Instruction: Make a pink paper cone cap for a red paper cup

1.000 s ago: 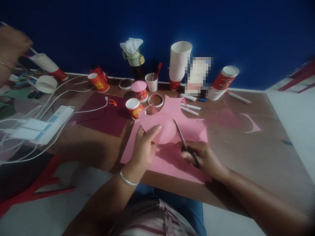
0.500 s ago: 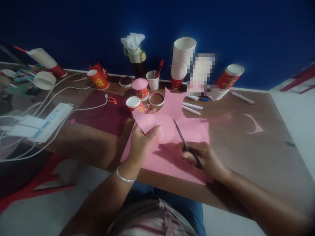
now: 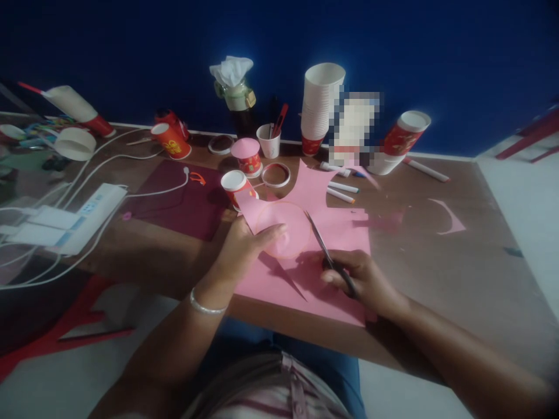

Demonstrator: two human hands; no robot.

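My left hand [image 3: 242,247] pinches a pink paper piece [image 3: 279,224] with a circle drawn on it, held just above a larger pink sheet [image 3: 332,279] on the brown table [image 3: 458,273]. My right hand [image 3: 364,279] grips scissors [image 3: 325,247] whose blades meet the right edge of the circle. A red and white paper cup [image 3: 233,185] stands just beyond the left hand.
At the back stand a stack of white cups [image 3: 318,107], a pink-topped cup [image 3: 247,156], a cup of tools [image 3: 268,139], markers [image 3: 343,191] and paper rings [image 3: 276,174]. A maroon sheet [image 3: 179,201], a power strip [image 3: 72,221] with cables lie left. A pink scrap [image 3: 448,216] lies right.
The held pink piece has turned and dropped lower toward the sheet. My left arm has swung leftward. The other person's hand at far left has left the view.
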